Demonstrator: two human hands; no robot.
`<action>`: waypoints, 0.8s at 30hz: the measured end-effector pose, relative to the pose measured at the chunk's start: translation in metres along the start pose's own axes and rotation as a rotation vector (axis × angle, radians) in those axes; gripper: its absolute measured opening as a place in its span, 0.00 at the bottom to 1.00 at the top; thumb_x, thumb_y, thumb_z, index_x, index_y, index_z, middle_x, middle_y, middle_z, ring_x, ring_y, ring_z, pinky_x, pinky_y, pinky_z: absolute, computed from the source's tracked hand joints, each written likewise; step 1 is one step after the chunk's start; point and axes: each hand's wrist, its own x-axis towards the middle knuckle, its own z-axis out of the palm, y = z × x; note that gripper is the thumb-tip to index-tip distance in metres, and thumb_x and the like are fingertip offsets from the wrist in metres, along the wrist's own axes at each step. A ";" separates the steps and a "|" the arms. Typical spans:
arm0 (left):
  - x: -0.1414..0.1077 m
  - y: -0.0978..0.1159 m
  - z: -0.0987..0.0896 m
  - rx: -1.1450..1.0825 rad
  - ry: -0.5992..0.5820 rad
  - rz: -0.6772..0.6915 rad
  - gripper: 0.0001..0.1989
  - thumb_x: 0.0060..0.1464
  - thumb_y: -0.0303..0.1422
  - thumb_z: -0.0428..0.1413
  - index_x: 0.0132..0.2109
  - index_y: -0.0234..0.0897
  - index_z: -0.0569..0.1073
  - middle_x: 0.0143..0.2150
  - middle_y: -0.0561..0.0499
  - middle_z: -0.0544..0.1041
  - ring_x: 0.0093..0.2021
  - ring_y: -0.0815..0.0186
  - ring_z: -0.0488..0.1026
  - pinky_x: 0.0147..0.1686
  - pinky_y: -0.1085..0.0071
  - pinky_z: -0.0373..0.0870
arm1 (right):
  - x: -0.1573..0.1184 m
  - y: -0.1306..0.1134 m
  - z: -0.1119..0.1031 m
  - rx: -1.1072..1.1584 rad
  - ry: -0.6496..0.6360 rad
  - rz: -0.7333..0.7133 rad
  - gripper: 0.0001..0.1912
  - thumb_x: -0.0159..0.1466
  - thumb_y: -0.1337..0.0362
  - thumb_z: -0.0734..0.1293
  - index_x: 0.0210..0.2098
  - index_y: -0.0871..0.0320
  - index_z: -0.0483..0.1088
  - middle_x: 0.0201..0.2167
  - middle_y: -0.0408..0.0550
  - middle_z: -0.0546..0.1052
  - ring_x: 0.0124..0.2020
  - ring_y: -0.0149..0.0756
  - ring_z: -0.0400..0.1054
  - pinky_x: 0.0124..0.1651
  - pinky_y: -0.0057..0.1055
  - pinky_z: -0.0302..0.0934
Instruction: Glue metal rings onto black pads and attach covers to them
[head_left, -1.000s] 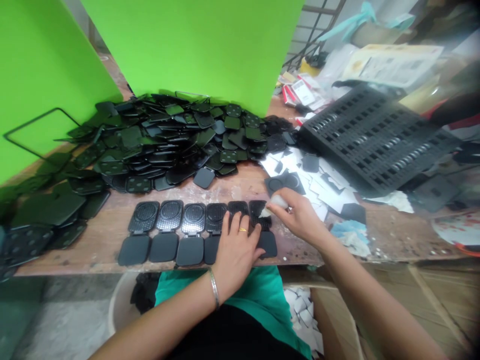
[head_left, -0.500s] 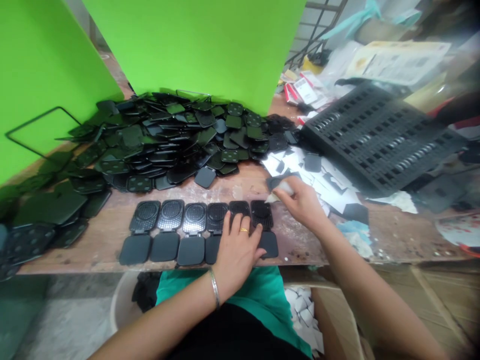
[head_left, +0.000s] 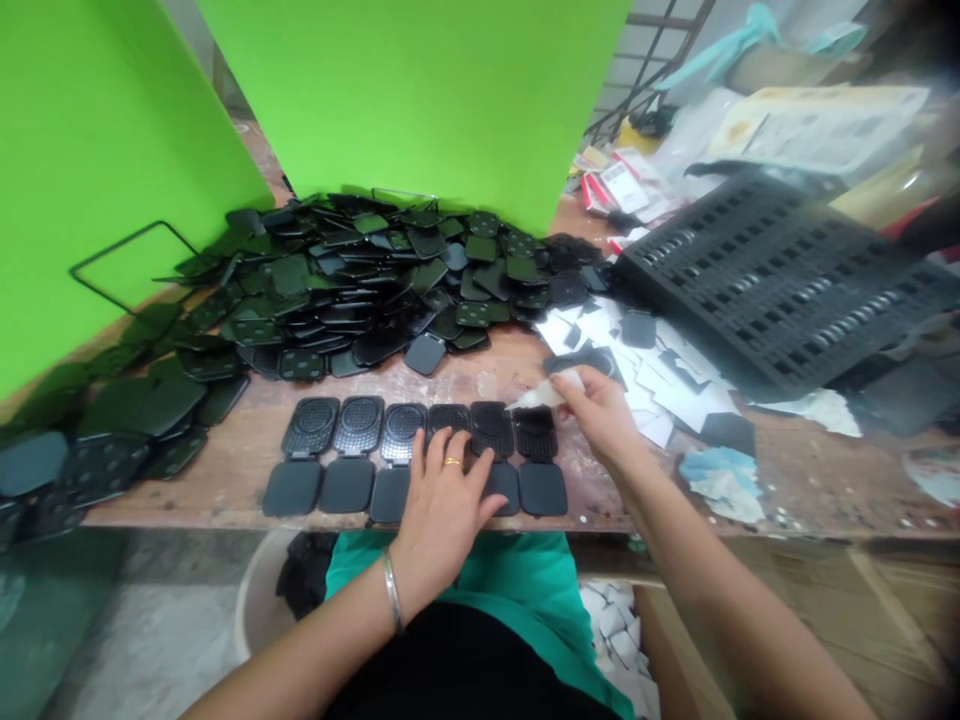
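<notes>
Several hinged black cases lie opened in a row along the table's front edge, their ridged halves with round recesses at the back and smooth halves at the front. My left hand [head_left: 446, 495] rests spread over the middle cases, fingers apart, covering parts of them. A small whitish bottle [head_left: 551, 392] with a pointed nozzle is gripped in my right hand [head_left: 592, 405]. Its tip hovers at the upper right of the fifth case [head_left: 491, 428] from the left. The rightmost case [head_left: 536, 430] lies just below the bottle.
A large heap of black cases [head_left: 360, 280] sits behind the row, before a green panel [head_left: 420, 90]. White sheets [head_left: 660, 385] and a black slotted tray [head_left: 772, 280] are at the right. Below the table are a bin [head_left: 255, 590] and white pieces [head_left: 616, 625].
My left hand has slid left along the row. My right hand has moved the bottle's tip from the rightmost case to the fifth. The view has shifted slightly.
</notes>
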 end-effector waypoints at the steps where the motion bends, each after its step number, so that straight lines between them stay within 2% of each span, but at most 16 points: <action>1: -0.001 -0.001 0.001 0.001 -0.005 -0.002 0.24 0.57 0.42 0.60 0.59 0.39 0.72 0.59 0.38 0.67 0.63 0.43 0.60 0.65 0.39 0.52 | 0.001 -0.001 0.005 -0.034 -0.001 -0.020 0.17 0.56 0.48 0.69 0.27 0.56 0.67 0.17 0.39 0.68 0.19 0.31 0.60 0.23 0.29 0.54; 10: -0.002 -0.004 0.004 0.003 -0.014 0.012 0.25 0.58 0.42 0.60 0.60 0.40 0.71 0.58 0.37 0.67 0.63 0.43 0.60 0.65 0.40 0.53 | 0.012 -0.007 0.029 -0.345 -0.008 -0.167 0.16 0.59 0.51 0.65 0.24 0.54 0.62 0.18 0.39 0.65 0.23 0.32 0.58 0.28 0.30 0.52; 18: -0.003 -0.005 0.007 0.007 -0.007 0.005 0.27 0.57 0.44 0.61 0.61 0.41 0.70 0.58 0.38 0.68 0.64 0.43 0.60 0.65 0.40 0.52 | -0.001 -0.027 0.017 -0.601 -0.062 -0.417 0.15 0.62 0.54 0.64 0.24 0.54 0.59 0.22 0.42 0.64 0.25 0.34 0.58 0.30 0.31 0.51; 21: -0.003 -0.006 0.007 -0.009 -0.019 0.005 0.27 0.57 0.44 0.60 0.61 0.41 0.70 0.58 0.37 0.68 0.64 0.43 0.59 0.65 0.41 0.52 | -0.010 -0.035 0.014 -0.621 -0.134 -0.421 0.15 0.62 0.55 0.64 0.24 0.54 0.59 0.23 0.43 0.65 0.25 0.33 0.59 0.29 0.31 0.52; 24: -0.003 -0.006 0.006 -0.022 -0.023 0.004 0.28 0.57 0.44 0.61 0.62 0.40 0.70 0.58 0.37 0.67 0.64 0.43 0.59 0.65 0.41 0.52 | -0.016 -0.038 0.020 -0.593 -0.204 -0.380 0.15 0.62 0.55 0.64 0.24 0.54 0.59 0.22 0.42 0.65 0.24 0.33 0.59 0.29 0.30 0.52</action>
